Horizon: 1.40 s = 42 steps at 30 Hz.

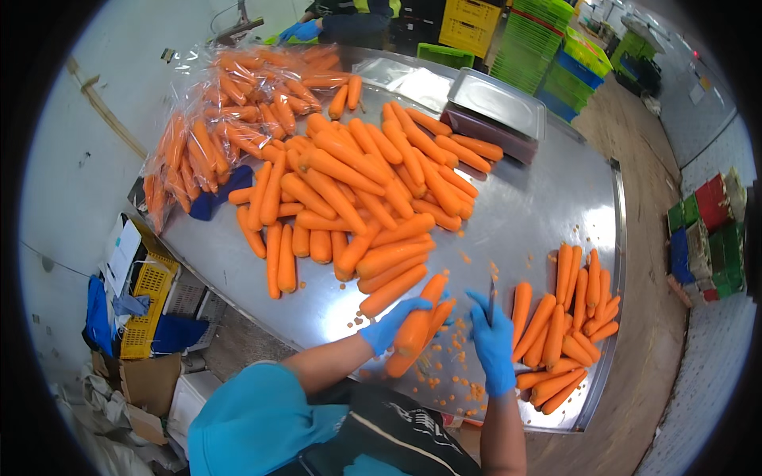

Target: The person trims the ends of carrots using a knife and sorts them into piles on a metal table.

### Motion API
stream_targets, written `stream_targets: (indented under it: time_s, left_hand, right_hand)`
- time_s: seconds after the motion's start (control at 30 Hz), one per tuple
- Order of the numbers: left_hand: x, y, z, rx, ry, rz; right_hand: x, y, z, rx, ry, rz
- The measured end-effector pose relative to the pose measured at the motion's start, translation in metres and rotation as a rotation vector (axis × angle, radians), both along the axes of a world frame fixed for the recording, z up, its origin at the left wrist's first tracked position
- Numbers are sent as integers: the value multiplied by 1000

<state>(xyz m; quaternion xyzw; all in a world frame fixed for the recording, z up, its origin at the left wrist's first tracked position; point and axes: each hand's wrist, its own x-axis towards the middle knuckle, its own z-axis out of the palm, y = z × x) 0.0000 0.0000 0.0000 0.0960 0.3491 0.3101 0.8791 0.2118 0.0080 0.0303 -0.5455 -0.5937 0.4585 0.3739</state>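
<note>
Head view: two blue-gloved hands work on carrots at a metal table (pixel 548 198).
The left hand (pixel 390 324) grips two carrots (pixel 417 327); the right hand (pixel 492 341), just beside it, squeezes a knife (pixel 491 295), blade up, to trim them.

A few orange carrots (pixel 417 329) lie bunched together, tilted with their thick ends up (peeled smooth), just below the big carrot pile (pixel 357 190). A slim dark knife (pixel 491 300) stands nearly upright to the right of that pile's lower edge.
</note>
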Motion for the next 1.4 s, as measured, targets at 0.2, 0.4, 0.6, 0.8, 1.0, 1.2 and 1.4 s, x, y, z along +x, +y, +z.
stream_targets:
  time_s: [0.2, 0.4, 0.6, 0.8, 1.0, 1.2, 1.4]
  left_hand:
    - [-75, -23, -9, 171, -70, 27]
    - [-141, -45, 5, 171, -42, 91]
    - [-184, -45, 16, 168, -93, 204]
    - [-184, -24, 54, 408, -194, 423]
    - [-147, 0, 73, 415, -252, 73]
    - [-82, -18, 48, 73, -352, -233]
    - [-7, -41, 54, 134, -210, -456]
  right_hand:
    - [-150, 168, 0, 262, -131, 50]
    - [-234, 217, 8, 339, -580, 142]
    - [-205, 189, 42, -368, 127, 181]
    - [-130, 39, 43, -434, 289, -40]
    - [-76, -83, 39, -468, 150, -197]
    - [-22, -150, 52, -598, 414, -123]
    - [23, -217, 18, -603, 631, -227]
